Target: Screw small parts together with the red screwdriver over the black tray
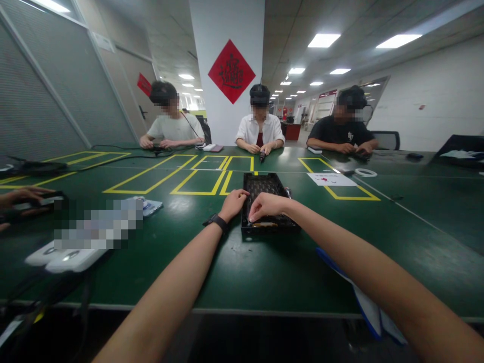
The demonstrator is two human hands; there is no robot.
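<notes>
A black tray (pixel 278 185) with small parts in it lies on the green table (pixel 212 262) in front of me. My left hand (pixel 233 202), with a black watch on the wrist, rests with curled fingers against the tray's left rim. My right hand (pixel 265 205) hovers over the tray's near left corner, fingers bent down in a pinch onto something too small to make out. A metal-tipped tool (pixel 288 192) pokes out beside the tray's right edge.
Three people sit along the far side of the table. Another person's hand (pixel 20 197) lies at the far left. White devices (pixel 64 257) and cables sit near left, a blue-and-white sheet (pixel 363 297) under my right forearm, a paper (pixel 330 179) and tape ring (pixel 365 172) far right.
</notes>
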